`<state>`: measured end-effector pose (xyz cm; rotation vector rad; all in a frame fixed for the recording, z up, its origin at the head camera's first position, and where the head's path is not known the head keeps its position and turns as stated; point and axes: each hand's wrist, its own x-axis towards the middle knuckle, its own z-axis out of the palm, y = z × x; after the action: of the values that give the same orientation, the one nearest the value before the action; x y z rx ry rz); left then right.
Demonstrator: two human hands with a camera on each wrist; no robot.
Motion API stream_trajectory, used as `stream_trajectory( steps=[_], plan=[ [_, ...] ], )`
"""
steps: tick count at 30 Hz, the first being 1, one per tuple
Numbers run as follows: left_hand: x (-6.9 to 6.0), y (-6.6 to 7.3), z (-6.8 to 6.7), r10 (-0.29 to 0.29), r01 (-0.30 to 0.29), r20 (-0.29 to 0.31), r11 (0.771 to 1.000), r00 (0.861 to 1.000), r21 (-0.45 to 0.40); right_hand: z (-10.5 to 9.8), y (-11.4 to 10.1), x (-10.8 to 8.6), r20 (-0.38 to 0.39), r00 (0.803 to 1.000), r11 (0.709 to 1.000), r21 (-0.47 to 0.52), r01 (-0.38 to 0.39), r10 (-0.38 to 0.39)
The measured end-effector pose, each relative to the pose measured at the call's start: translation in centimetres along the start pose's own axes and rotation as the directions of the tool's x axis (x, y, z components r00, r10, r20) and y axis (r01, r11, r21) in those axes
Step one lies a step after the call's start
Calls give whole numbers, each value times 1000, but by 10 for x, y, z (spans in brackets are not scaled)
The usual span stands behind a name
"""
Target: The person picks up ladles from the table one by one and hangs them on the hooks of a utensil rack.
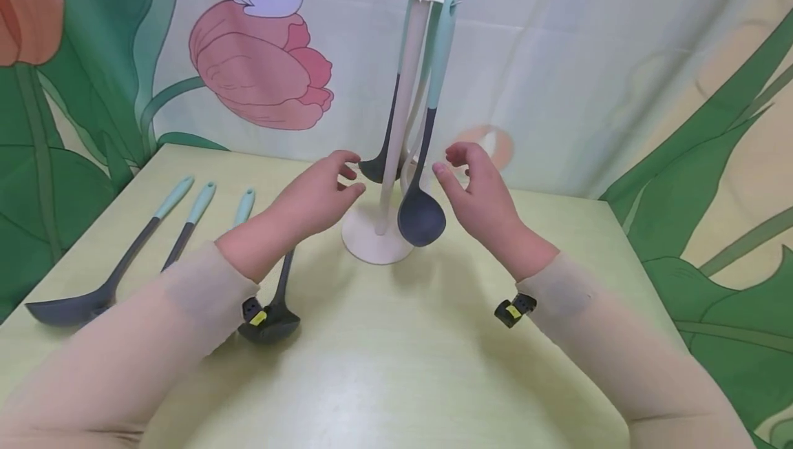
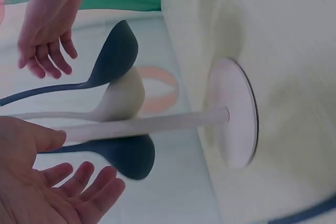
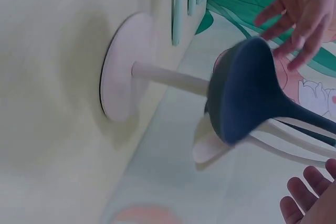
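A white utensil rack (image 1: 411,84) with a round base stands on the table. From its top hangs a dark ladle (image 1: 423,218) with a mint handle. Behind the pole hang another dark-headed utensil (image 1: 374,168) and a pale spoon-like one (image 2: 122,98). My left hand (image 1: 322,191) is at the left of the pole, fingers loosely bent around empty air; whether its fingertips touch the rear dark utensil I cannot tell. Just right of the front ladle, my right hand (image 1: 482,194) hovers with relaxed fingers, holding nothing.
Several mint-handled utensils lie on the table's left side, among them a flat dark turner (image 1: 74,308) and a dark scoop-headed one (image 1: 272,326), partly hidden by my left sleeve (image 1: 142,346). A printed curtain (image 1: 533,84) hangs behind the table (image 1: 396,373).
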<state>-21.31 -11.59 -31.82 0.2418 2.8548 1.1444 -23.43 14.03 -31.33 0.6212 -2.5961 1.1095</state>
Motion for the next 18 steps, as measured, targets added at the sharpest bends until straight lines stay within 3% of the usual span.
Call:
stream_trajectory(
  steps=[4,8,12,18],
  plan=[
    [-25,-8,-23,-40,37,28,994,999,107,-22,-10,4,-10,999,997,-68,38,-39],
    [-43,-22,-36,-94,77,72,975,993,207,-46,-23,11,-48,997,995,-83,60,-64],
    [-50,-39,-37,-141,98,123,947,982,305,-67,-36,19,-107,986,989,-80,120,-128],
    [-47,-66,-28,-179,78,208,905,962,418,-91,-65,31,-190,963,980,-87,177,-191]
  ],
)
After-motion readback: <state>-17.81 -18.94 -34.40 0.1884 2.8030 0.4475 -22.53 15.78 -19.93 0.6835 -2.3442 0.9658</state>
